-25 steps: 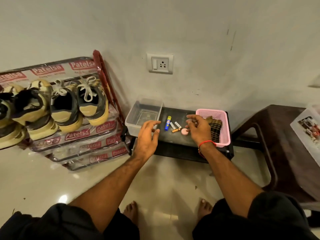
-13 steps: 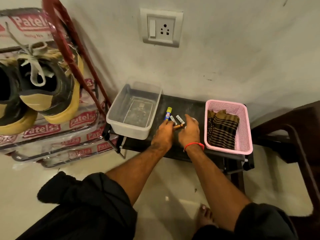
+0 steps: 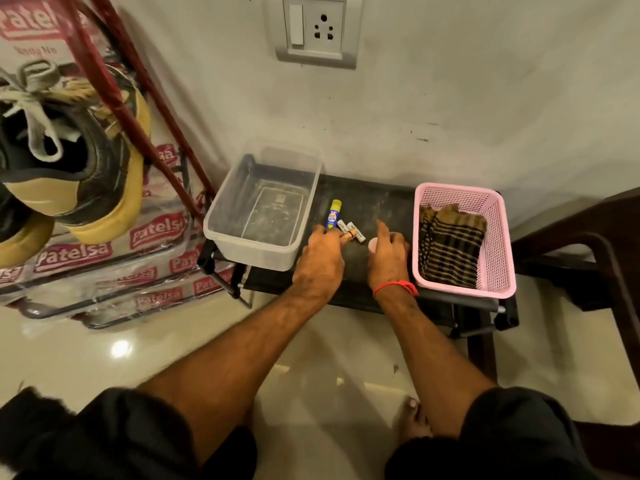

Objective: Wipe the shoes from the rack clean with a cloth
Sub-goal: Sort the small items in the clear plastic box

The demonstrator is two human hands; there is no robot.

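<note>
Two hands rest on the dark stand between its two containers. I see my left hand palm down with loosely bent fingers, their tips touching the small tubes beside the blue-and-yellow stick; I cannot tell whether it pinches one. My right hand, marked by a red thread at the wrist, lies just right of it, fingers relaxed, against a small pink disc that it partly hides.

Left of the hands, a clear tub overhangs the stand's front-left corner. To the right, a pink basket sits at the right end, its front rim reaching past the stand's front edge; the striped cloth lies folded inside it. Open surface remains only in the strip between tub and basket. Beyond the tub, the red rack leans close, with a black-and-tan shoe on it near the left frame edge. A wall socket sits above the stand.

Compared with half a second ago, the hands have drawn slightly apart, uncovering the disc. Tub, basket and cloth are unmoved.
</note>
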